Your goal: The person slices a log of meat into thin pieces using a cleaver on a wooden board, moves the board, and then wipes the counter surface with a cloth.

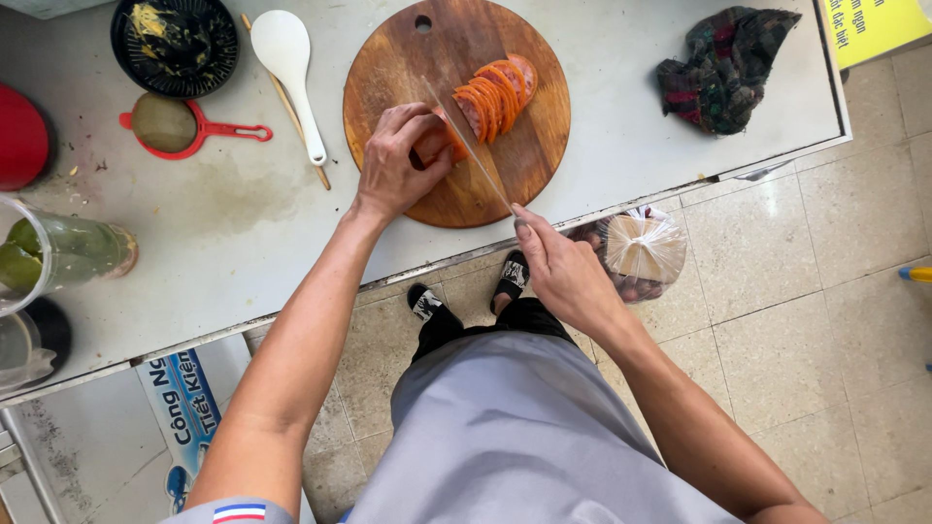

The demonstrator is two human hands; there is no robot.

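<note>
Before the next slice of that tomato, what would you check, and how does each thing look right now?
1. Left hand holding the uncut orange-red tomato piece: ok.
2. Left fingertips away from the long knife blade: cannot tell, they sit very close.
3. Right hand gripping the knife handle: ok.
4. Cut tomato slices lying beyond the blade: ok.
5. Round wooden cutting board fully on the grey metal table: ok, though near its front edge.

Grey apron (pixel 515 437), black patterned sandals (pixel 512 275)
</note>
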